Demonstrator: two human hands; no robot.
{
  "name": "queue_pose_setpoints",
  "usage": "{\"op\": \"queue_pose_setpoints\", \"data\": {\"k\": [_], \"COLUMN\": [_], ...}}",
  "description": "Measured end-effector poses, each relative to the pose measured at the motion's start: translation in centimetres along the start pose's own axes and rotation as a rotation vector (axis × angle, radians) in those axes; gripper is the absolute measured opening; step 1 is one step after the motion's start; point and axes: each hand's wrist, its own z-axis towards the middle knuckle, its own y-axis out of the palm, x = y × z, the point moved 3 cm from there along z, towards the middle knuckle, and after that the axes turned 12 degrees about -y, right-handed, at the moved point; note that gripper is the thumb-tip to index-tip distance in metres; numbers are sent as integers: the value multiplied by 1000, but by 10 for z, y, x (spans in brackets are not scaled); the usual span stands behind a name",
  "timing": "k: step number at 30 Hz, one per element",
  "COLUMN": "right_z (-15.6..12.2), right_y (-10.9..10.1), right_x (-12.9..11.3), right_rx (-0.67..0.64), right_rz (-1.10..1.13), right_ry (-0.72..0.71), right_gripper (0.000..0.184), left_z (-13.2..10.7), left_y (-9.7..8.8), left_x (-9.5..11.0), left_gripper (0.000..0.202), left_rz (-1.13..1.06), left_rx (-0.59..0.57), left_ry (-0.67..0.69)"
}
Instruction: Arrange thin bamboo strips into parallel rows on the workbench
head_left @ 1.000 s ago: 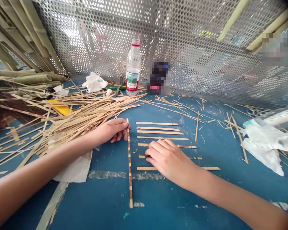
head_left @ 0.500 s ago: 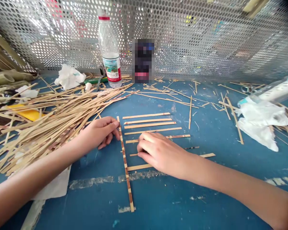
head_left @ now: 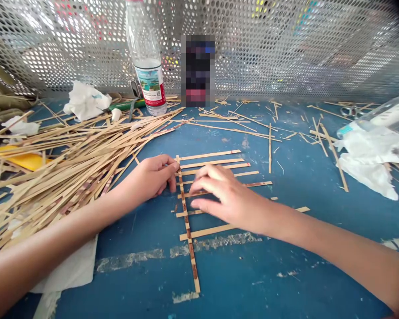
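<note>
My left hand (head_left: 158, 176) pinches a brown-banded bamboo strip (head_left: 190, 248) close to its far end. This strip runs toward me across the left ends of several pale crosswise bamboo strips (head_left: 216, 230), laid in spaced rows. Some of the nearer rows stick out past it on the left. Above the middle rows is my right hand (head_left: 223, 195), its thumb and fingers apart, holding nothing I can see. It hides parts of the strips beneath, and whether the fingertips touch any of them is unclear.
A heap of loose bamboo strips (head_left: 83, 155) covers the left of the blue table (head_left: 136, 283). A plastic bottle (head_left: 150, 84) and a blurred-out upright object (head_left: 198, 73) stand before the perforated metal panel (head_left: 252, 57). Crumpled tissue (head_left: 369, 166) lies at right.
The banded strip has shifted right relative to the rows and now crosses their left ends. My left hand moved with it. My right hand's fingers have spread away from the strips.
</note>
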Motion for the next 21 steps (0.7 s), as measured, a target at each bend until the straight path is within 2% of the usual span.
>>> {"op": "queue_pose_setpoints", "data": {"k": [3, 6, 10, 17, 21], "right_z": [0, 0, 0, -1, -4], "right_y": [-10, -12, -10, -15, -17], "right_x": [19, 30, 30, 33, 43], "right_rx": [71, 39, -21, -17, -54], "right_rz": [-177, -365, -493, -374, -307], "right_ry": [41, 37, -32, -121, -114], "right_gripper": [11, 10, 13, 10, 12], "left_z": [0, 1, 2, 3, 4], "left_y": [-1, -2, -1, -1, -2], "left_x": [1, 0, -1, -1, -3], "left_gripper": [21, 21, 21, 22, 23], "left_rz": [3, -2, -13, -29, -35], "left_rx": [3, 8, 8, -3, -2], "left_ry": [-15, -26, -26, -52, -75]}}
